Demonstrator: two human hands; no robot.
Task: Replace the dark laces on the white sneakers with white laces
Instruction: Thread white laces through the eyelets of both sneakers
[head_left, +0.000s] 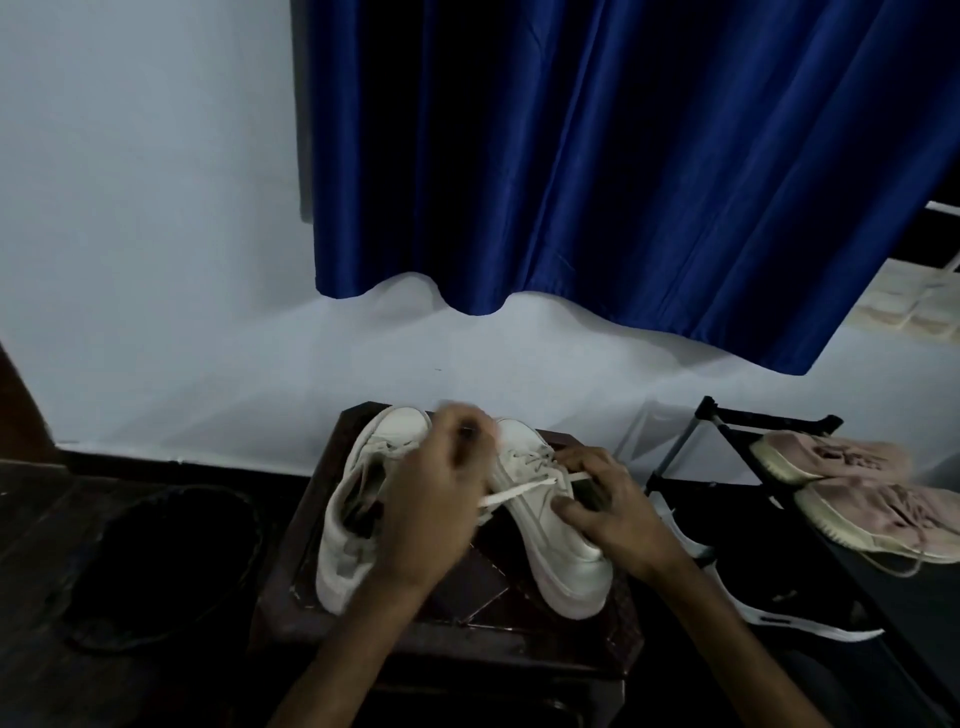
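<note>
My right hand (608, 504) clamps right sneaker (566, 571) on desk (467, 639). White lace (524, 491) slants from eyelets beside it toward left hand (441, 483), nearer to pull. Left hand blurred, grip unclear.

head view, looking forward and down, near the stool (363, 631)
</note>
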